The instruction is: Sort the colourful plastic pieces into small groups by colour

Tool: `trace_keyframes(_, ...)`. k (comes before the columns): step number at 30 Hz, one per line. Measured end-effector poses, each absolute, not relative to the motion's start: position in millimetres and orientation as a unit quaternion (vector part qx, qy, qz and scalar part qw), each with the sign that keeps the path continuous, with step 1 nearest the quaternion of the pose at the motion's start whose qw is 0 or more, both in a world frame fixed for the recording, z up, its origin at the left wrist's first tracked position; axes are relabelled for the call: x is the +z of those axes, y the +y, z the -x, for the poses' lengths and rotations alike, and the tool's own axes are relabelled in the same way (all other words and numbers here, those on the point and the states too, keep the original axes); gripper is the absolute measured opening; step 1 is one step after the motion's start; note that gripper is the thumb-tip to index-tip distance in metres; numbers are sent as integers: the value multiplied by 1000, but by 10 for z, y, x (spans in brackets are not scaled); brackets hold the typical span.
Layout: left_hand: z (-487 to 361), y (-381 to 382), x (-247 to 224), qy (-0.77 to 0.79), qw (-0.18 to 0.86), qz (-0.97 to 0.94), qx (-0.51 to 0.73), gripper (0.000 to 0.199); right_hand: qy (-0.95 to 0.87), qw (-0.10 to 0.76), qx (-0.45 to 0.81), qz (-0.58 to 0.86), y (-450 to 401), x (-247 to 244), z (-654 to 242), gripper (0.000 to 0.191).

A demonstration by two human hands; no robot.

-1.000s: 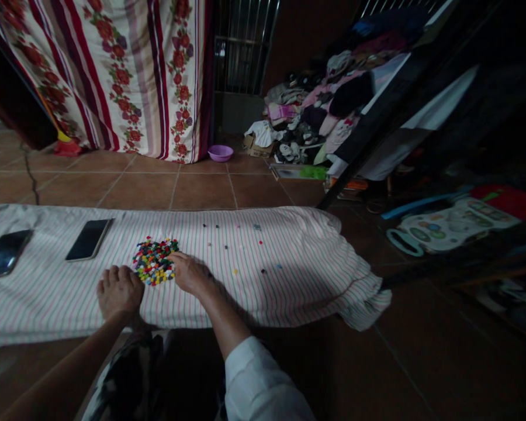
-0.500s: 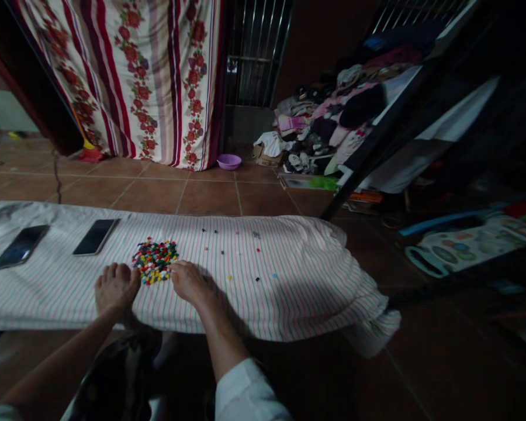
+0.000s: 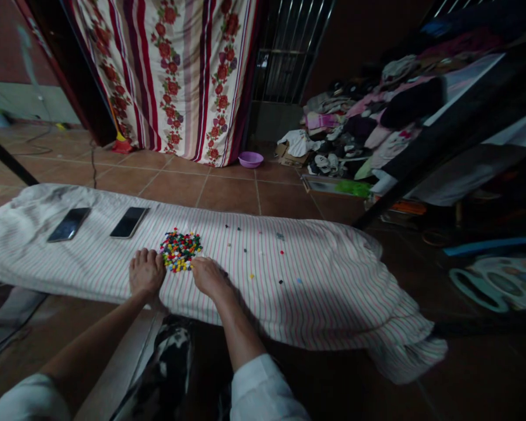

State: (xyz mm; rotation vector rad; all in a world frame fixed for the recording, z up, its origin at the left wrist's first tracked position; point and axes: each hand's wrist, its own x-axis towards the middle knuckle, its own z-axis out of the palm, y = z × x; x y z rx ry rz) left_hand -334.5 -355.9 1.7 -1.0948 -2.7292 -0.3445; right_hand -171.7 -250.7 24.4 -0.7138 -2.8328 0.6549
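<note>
A heap of small multicoloured pieces (image 3: 179, 250), perhaps beads or tiny bricks, lies on a striped cloth (image 3: 333, 304). Left of the heap, my left hand (image 3: 146, 272) rests palm down on the cloth, fingers lying flat and its thumb side by the pieces. At the heap's right edge my right hand (image 3: 208, 276) has its fingertips pressed together; whatever is between them is too small to make out. To the right, several single pieces lie spaced apart, among them a yellow piece (image 3: 252, 276), a red piece (image 3: 281, 252), a black piece (image 3: 281, 282) and a blue piece (image 3: 299, 280).
Two dark phones (image 3: 69, 224) (image 3: 129, 223) lie on the cloth at left. Behind are a floral curtain (image 3: 188, 82), a purple basin (image 3: 251, 159) and a pile of clothes and shoes (image 3: 359, 123). A dark slanting post (image 3: 421, 169) stands at right.
The view has swung left, so everything sits further right in the picture. Both hands keep about the same places beside the heap.
</note>
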Motion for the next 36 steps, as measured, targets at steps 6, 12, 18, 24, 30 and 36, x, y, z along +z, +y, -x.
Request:
trace_keyframes(6, 3388, -3596, -97, -903, 102, 392, -141, 53, -944, 65, 209, 245, -2506, 278, 1740, 38)
trace_keyframes(12, 3426, -3650, -148, -862, 77, 488, -111, 53, -941, 36, 196, 273, -2484, 325, 1798, 36)
trace_keyframes(18, 3436, -3599, -93, -852, 53, 518, -63, 60, -935, 54, 195, 291, -2576, 328, 1805, 35)
trace_keyframes(24, 3499, -3428, -45, -858, 13, 513, -8, 56, -940, 93, 174, 277, -2744, 332, 1755, 39)
trace_keyframes(30, 3646, -3380, -79, -843, 7, 538, 24, 48, -952, 105, 148, 246, -2870, 325, 1697, 36)
trace_keyframes(36, 3857, -3281, -157, -841, 29, 532, -97, 40, -954, 115, 144, 235, -2834, 299, 1581, 31)
